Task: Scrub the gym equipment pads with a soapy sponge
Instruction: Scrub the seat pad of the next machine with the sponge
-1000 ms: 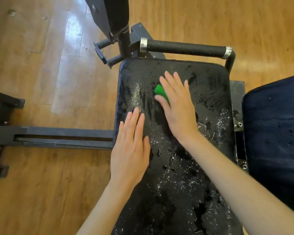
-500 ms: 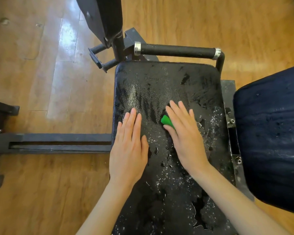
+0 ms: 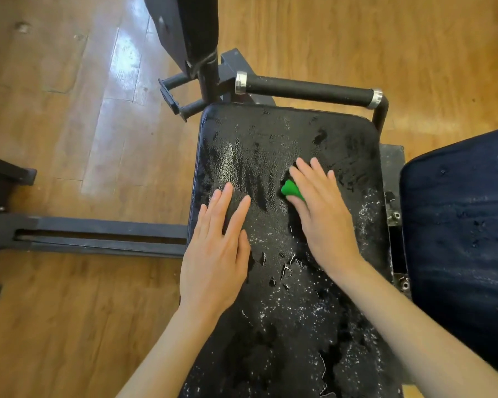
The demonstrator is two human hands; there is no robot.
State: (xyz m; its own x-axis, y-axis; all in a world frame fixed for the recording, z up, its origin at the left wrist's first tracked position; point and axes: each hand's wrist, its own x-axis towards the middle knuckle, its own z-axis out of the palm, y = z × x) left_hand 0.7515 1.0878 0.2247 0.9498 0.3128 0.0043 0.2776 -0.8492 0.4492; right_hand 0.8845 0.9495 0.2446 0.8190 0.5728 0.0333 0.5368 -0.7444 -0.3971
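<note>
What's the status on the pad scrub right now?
Right hand pressing green sponge flat on wet black pad. Left hand flat, bracing pad. Nothing blocking.

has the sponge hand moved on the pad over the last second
Yes. The right hand with the green sponge slid back toward the person, away from the black handle bar; the left hand stayed put.

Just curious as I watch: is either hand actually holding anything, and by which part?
The right hand presses flat on top of a green sponge, covering most of it. The left hand holds nothing; it rests flat on the black pad.
</note>
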